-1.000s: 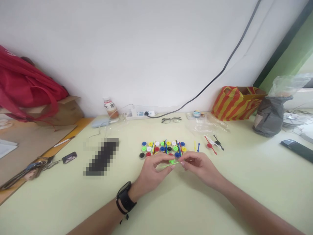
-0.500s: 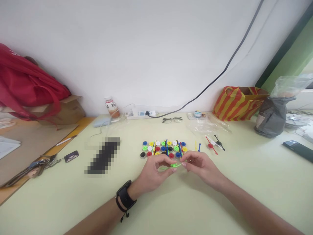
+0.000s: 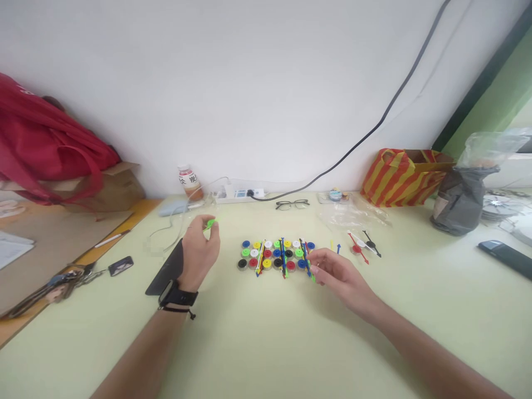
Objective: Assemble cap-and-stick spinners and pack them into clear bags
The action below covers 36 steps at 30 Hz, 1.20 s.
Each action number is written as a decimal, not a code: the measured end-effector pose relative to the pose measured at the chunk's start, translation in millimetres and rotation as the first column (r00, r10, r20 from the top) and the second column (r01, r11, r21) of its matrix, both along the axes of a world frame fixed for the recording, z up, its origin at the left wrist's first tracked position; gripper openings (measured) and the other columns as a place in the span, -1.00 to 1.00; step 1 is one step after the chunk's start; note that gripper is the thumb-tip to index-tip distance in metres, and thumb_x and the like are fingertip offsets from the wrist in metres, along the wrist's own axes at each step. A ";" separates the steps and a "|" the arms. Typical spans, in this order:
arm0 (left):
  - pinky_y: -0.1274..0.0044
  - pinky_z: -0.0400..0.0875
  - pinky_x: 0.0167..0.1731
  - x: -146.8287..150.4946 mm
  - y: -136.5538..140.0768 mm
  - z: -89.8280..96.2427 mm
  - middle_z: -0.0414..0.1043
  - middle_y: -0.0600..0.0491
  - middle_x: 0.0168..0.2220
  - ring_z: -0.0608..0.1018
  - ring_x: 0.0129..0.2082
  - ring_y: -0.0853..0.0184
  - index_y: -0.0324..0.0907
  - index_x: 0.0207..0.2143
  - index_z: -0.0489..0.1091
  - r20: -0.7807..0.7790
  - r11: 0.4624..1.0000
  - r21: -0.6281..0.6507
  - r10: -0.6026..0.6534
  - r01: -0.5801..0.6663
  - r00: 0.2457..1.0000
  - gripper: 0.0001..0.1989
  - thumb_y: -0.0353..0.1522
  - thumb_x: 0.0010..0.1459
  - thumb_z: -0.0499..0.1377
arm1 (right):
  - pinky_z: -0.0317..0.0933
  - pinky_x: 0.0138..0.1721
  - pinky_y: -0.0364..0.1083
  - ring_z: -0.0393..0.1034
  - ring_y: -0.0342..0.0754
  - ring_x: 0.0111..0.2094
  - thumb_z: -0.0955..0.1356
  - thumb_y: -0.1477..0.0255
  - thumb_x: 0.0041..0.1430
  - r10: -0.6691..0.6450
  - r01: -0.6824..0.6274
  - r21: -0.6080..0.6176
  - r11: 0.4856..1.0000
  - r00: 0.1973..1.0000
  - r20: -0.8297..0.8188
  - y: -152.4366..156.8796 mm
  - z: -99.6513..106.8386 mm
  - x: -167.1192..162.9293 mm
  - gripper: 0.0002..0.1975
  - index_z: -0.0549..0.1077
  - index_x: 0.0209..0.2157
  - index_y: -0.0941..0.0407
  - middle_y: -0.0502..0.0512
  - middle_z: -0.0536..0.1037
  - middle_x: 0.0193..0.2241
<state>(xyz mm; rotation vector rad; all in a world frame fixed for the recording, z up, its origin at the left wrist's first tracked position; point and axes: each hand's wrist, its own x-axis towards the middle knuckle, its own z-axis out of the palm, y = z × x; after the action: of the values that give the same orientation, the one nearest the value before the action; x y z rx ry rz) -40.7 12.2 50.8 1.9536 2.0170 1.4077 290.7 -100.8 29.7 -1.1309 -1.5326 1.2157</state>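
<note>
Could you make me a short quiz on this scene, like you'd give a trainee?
1. What colour is the small piece in the left hand?
2. True or false: the eyeglasses lie closer to the wall than the round pieces do.
3. Which stands right beside the striped bag: (a) bottle, (b) gray bag, (c) red bag?

Key: 1. green; 2. true; 3. b.

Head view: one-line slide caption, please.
Left hand holds a green piece; right hand is beside rows of colourful discs.
</note>
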 end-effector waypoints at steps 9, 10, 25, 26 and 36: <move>0.34 0.47 -0.09 -24.1 14.6 -11.7 0.61 -0.07 -0.15 0.63 -0.20 0.13 -0.13 -0.16 0.48 0.000 0.968 -0.250 0.014 -0.014 1.000 -0.80 -0.27 0.20 0.18 | 0.22 -0.31 -0.08 0.30 -0.06 -0.35 0.36 0.08 0.34 0.034 -0.033 -0.022 0.999 0.999 0.037 -0.1 6.7 -0.8 -0.68 0.51 -0.14 0.04 0.01 0.43 -0.37; 0.33 0.47 -0.07 -23.1 14.2 -10.0 0.62 -0.07 -0.16 0.63 -0.17 0.12 -0.13 -0.16 0.48 -0.002 0.972 -0.235 0.016 -0.016 1.000 -0.80 -0.27 0.20 0.18 | 0.22 -0.31 -0.09 0.30 -0.06 -0.34 0.36 0.08 0.34 0.035 -0.034 -0.023 0.999 0.999 0.037 -0.5 8.0 -1.1 -0.68 0.51 -0.15 0.05 0.01 0.43 -0.37; 0.46 0.54 -0.21 80.6 -71.1 -7.5 0.61 -0.09 -0.15 0.64 -0.23 0.25 -0.20 -0.23 0.52 0.614 0.511 -0.125 -0.634 0.851 0.470 -0.78 -0.27 0.15 0.40 | 0.38 -0.14 -0.02 0.48 -0.04 -0.23 0.36 0.29 0.38 0.128 -0.134 0.108 0.985 0.990 0.063 -8.7 9.2 -5.9 -0.74 0.48 0.06 -0.02 0.11 0.59 -0.10; 0.47 0.54 -0.22 81.7 -73.8 -6.9 0.60 -0.07 -0.17 0.62 -0.26 0.27 -0.20 -0.22 0.52 0.631 0.493 -0.130 -0.629 0.860 0.455 -0.77 -0.28 0.14 0.41 | 0.40 -0.12 -0.01 0.49 -0.04 -0.22 0.37 0.30 0.38 0.145 -0.151 0.114 0.982 0.988 0.060 -9.5 9.4 -5.9 -0.72 0.48 0.08 -0.02 0.12 0.59 -0.04; 0.49 0.50 -0.23 87.8 -75.5 -2.9 0.56 0.00 -0.25 0.58 -0.30 0.34 -0.20 -0.09 0.54 0.814 0.411 -0.081 -0.499 0.908 0.298 -0.73 -0.30 0.18 0.40 | 0.42 -0.14 0.01 0.48 -0.03 -0.26 0.33 0.30 0.41 0.049 -0.073 0.200 0.977 0.992 0.119 -8.1 6.0 -2.1 -0.69 0.46 0.14 -0.05 0.09 0.58 -0.16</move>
<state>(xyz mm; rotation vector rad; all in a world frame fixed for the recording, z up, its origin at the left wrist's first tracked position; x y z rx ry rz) 47.1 -63.3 47.9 1.3912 0.7380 0.8912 288.6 -108.8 35.8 -1.0384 -1.7466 1.0210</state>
